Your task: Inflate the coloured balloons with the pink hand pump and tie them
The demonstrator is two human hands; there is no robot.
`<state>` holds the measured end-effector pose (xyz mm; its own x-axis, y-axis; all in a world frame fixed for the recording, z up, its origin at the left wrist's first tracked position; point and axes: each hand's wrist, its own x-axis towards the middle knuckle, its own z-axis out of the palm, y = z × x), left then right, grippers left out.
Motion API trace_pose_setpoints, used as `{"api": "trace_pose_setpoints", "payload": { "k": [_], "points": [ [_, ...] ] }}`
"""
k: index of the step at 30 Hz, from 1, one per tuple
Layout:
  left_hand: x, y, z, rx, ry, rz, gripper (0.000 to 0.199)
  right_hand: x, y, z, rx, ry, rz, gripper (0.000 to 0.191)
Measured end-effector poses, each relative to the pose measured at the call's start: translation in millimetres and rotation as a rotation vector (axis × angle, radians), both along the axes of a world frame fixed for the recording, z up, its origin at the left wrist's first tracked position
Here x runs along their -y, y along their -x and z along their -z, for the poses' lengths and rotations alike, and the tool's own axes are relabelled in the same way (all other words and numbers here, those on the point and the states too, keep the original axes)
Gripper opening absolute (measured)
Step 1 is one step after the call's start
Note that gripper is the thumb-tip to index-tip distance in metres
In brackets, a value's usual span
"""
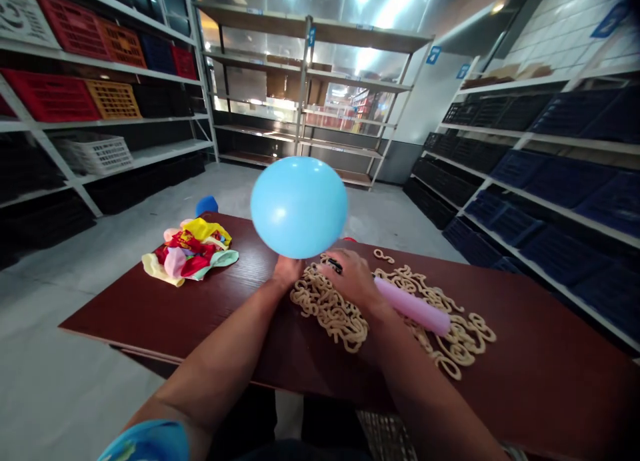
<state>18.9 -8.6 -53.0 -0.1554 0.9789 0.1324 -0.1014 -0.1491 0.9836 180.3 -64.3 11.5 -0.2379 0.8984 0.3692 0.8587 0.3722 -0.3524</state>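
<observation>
A large inflated light blue balloon (299,207) stands up above the dark red table. My left hand (289,271) is closed at the underside of the balloon, where the neck would be; its fingertips are partly hidden by the balloon. Over the near pile of beige curled strings (327,307), my right hand (353,274) bends its fingers round a small black object (334,265). Right of that hand, a long pink tube (413,305) lies on a second spread of beige curls (463,344).
Deflated balloons in many colours (193,253) lie in a heap on the table's (165,321) left part. A blue round object (207,205) shows beyond the far left edge. Shelves with crates (70,27) line both sides, and a rack (305,81) stands at the back.
</observation>
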Motion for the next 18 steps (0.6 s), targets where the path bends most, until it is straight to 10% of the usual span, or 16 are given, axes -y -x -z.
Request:
{"api": "trace_pose_setpoints", "payload": {
  "k": [4,9,18],
  "points": [
    [16,2,-8.9,-0.321,-0.131,0.155,0.021,-7,33,14.5,-0.593,0.272,-0.283,0.044],
    [27,-5,-22.8,-0.188,-0.17,0.32,0.012,-17,31,36.4,-1.164,0.38,-0.361,0.049],
    [39,-3,-49.9,-0.099,-0.252,0.509,0.019,-19,25,28.7,-1.415,0.469,-0.356,0.028]
  ]
}}
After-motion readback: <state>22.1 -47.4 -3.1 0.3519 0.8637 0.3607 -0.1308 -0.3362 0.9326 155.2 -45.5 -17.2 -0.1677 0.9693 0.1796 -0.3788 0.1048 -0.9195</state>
